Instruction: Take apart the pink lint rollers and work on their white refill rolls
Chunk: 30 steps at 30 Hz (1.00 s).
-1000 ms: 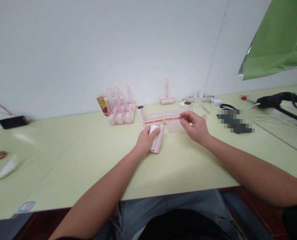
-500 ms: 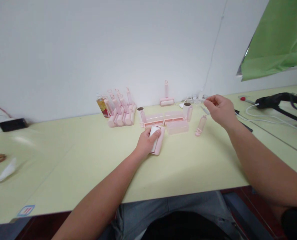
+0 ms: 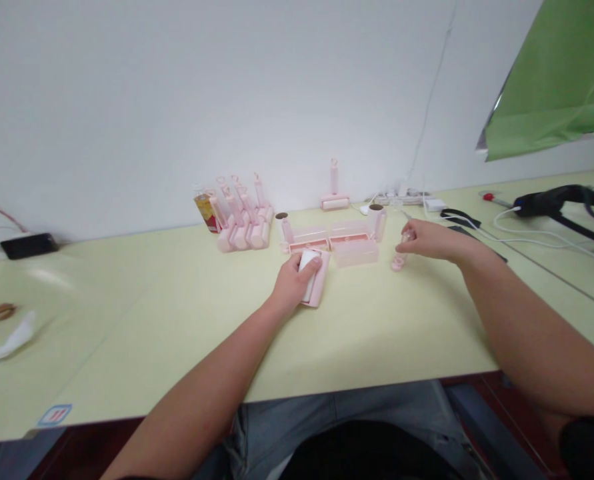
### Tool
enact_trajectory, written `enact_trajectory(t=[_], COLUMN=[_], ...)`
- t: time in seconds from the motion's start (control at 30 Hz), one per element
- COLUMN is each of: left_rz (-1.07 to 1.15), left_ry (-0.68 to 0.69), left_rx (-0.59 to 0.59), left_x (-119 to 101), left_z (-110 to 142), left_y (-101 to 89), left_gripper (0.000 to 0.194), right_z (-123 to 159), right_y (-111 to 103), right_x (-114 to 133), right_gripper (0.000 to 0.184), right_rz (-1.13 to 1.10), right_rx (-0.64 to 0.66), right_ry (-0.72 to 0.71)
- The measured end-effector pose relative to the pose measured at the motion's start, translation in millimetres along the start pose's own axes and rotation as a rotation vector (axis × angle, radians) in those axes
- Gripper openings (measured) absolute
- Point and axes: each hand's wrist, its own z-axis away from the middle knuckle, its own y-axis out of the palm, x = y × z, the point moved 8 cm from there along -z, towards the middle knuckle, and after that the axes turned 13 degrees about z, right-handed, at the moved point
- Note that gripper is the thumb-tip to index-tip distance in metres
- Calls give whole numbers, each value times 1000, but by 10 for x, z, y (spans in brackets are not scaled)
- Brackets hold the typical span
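My left hand [image 3: 291,285] is closed round a lint roller head [image 3: 317,285], a white roll in a pink case, tilted just above or on the table; I cannot tell which. My right hand [image 3: 421,239] has its fingers closed round the upper part of a pink lint roller handle [image 3: 397,263], whose ringed end points toward me. Between the hands lie two open pink cases, a left case [image 3: 309,245] and a right case [image 3: 355,252]. Beside them stand a left sticky roll [image 3: 281,228] and a right sticky roll [image 3: 375,219].
Several assembled lint rollers [image 3: 244,230] stand at the back left beside a drink bottle [image 3: 205,212]. One more lint roller [image 3: 335,199] stands by the wall. Cables, a power strip [image 3: 401,199] and a black strap device [image 3: 561,208] lie right. A phone [image 3: 29,246] is at far left.
My right hand has come down and toward me from above the table and closed round the lint roller handle. My left hand keeps its hold on the roller head.
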Motion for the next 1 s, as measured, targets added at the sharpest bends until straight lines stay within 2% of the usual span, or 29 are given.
enact_trajectory(t=[0.1,0.23,0.3,0.37,0.47,0.57,0.7,0.77,0.83,1.0], left_rz=[6,-8,-14,-20,-23,-23,-25,-30,-37,-34], left_ry=[-6,-4,-4,-2,1,4,11,16,19,10], left_rx=[-10,-9,-2,-1,-2,-6,-8,-9,-11,-8], left_x=[1,-14,-23,-36,-47,-43,-22,-16,-15,-17], left_z=[-4,-3,3,11,18,16,6,3,1,-5], left_y=[-8,-9,0,5,9,6,0,-3,-7,-9], left_gripper=[49,49,48,48,48,47,47,47,47,48], right_z=[-6,-26,-45,-56,-20,83,216,251,279,426], right_y=[18,52,44,-21,-205,-382,-494,-473,-401,-132], right_x=[21,8,9,13,9,55,198,325,498,1016], right_gripper=[23,16,15,15,19,34,42,40,37,34], right_rz=[-12,-81,-77,-51,-39,-121,-305,-452,-576,-585], right_rx=[55,84,54,-35,-246,-436,-574,-557,-474,-195], right_ry=[-3,-3,-30,-52,-27,-16,-64,-144,-243,-447])
